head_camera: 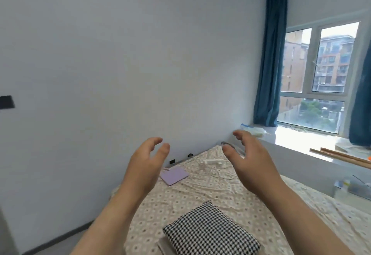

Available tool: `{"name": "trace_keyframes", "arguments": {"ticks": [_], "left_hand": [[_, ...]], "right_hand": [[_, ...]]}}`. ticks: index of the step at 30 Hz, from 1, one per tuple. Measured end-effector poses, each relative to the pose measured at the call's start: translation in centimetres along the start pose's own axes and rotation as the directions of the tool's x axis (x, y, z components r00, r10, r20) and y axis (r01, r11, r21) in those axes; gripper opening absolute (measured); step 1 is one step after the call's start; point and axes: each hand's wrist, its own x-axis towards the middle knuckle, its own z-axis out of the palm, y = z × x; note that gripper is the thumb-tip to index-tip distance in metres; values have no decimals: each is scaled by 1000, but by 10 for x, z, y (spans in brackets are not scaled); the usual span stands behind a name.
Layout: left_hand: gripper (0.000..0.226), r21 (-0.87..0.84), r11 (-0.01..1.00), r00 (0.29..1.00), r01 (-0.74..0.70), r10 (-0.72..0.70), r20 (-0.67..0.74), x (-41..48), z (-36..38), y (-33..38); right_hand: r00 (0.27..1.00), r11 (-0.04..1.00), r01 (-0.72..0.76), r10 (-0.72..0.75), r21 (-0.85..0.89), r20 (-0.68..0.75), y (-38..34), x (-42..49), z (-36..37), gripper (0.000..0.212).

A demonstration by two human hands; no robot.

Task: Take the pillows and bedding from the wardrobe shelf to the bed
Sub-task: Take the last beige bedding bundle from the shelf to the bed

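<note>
Pillow [210,228], black-and-white check, lies flat on the bed [200,192] at 6 o'clock of the view, near the foot end. It sits on a pale folded layer [165,243], prob. bedding, though only the edge shows. So part of the load looks delivered. The wardrobe isn't in view, so I can't tell what's left.

Both hands hang above the bed w/ nothing in them. The left hand [146,166] is at 11 o'clock from the pillow and the right hand [249,160] at 1 o'clock. Palms face each other, fingers loosely curved, thumbs apart from the fingers.

Further out, a purple pad [174,175] lies at 11 o'clock and a white strip [212,162] w/ a cord at 12, both on the sheet. A plastic box [353,188] is at 3 o'clock by the bed's right side. Wooden sticks [341,157] lie on the sill [301,140] at 2 o'clock.

Risks, as I judge them:
- The stack is close to the foot edge, so the next armful dropped on it could shove the pillow off.
- Bedding thrown further up could bury the pad or snag the cord.
- A wide swing to the right could knock the box or the sticks.
</note>
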Motion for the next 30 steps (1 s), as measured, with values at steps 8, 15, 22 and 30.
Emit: {"name": "trace_keyframes", "arguments": {"ticks": [8,15,22,30], "left_hand": [[47,118,989,958,86,-49,-282,-54,-141,-6],[35,138,978,884,154,-73,-462,-97,-244,-17],[32,199,961,790,193,-32,-613,-128,-349,-37],[42,240,929,657,282,-5,-754,-168,-458,-48]], "right_hand": [[962,948,166,-216,271,166,-99,-13,75,56],[910,871,153,-308,467,277,-172,-39,139,72],[806,789,235,-484,567,340,-282,-59,219,62],[678,666,286,-649,689,346,-397,-94,296,62]]}}
